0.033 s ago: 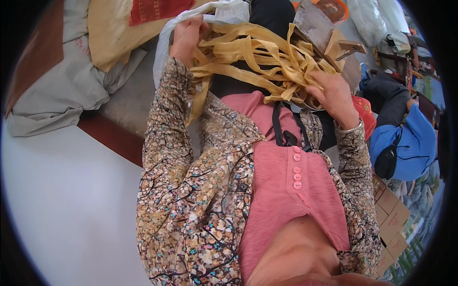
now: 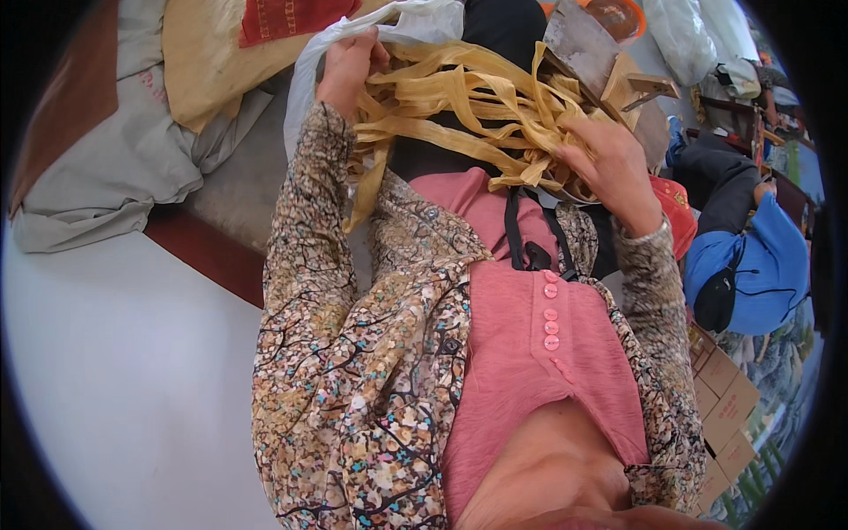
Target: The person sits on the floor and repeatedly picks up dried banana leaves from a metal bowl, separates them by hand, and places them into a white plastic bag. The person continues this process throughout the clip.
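Between the hands, which I saw well apart, lay the tan strips (image 2: 490, 84). The left hand (image 2: 347, 71) was closed on the rim of a white plastic bag (image 2: 424, 22); the right hand (image 2: 616, 168) touched the strips, but I couldn't tell whether it gripped. Red print, too small to read, marked cartons (image 2: 729, 402) behind the right hand. Wooden pieces (image 2: 621, 84) crowded its far side. Behind the left hand, a dark red edge (image 2: 208, 261) bordered a white surface (image 2: 132, 371).

Counted: one left hand (image 2: 348, 72), one right hand (image 2: 616, 165); yellow strips (image 2: 459, 140), many, overlapping beyond exact count; five pink buttons (image 2: 551, 328), two dark buttons (image 2: 451, 346); one black pouch (image 2: 715, 302).
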### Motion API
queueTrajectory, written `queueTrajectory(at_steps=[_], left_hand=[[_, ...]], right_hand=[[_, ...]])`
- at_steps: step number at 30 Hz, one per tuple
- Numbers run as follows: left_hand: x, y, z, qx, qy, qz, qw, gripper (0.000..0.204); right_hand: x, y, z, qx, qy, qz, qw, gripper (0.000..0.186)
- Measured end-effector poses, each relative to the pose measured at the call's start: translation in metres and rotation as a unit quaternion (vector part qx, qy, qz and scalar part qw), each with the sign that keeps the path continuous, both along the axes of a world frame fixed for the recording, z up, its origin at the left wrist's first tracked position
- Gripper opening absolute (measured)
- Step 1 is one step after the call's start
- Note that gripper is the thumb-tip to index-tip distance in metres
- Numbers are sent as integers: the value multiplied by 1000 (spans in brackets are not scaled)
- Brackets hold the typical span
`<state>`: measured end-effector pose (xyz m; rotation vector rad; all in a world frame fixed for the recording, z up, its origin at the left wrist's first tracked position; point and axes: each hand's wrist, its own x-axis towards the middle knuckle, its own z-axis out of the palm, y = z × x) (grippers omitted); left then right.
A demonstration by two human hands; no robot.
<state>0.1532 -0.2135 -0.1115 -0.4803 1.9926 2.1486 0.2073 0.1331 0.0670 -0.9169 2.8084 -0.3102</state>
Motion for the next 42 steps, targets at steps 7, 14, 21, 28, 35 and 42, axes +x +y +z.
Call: queueTrajectory(at_steps=[7, 14, 21, 28, 35, 42], left_hand=[[-21, 8, 5, 76, -5, 7, 997, 38], [-65, -36, 7, 142, 38, -39, 988, 24], [-10, -21, 10, 20, -44, -136, 990, 35], [95, -47, -14, -165, -4, -129, 978, 28], [125, 51, 51, -491, 262, -143, 818, 66], [72, 70, 25, -386, 321, 5, 865, 45]], right_hand=[[-63, -118, -68, 21, 142, 70, 987, 52], [3, -134, -82, 23, 148, 203, 968, 63], [-18, -117, -81, -18, 38, 152, 987, 44], [-17, -73, -17, -90, -130, 107, 982, 37], [-10, -78, -1, -185, -195, 63, 961, 42], [-17, -101, -4, -283, -114, 85, 949, 41]])
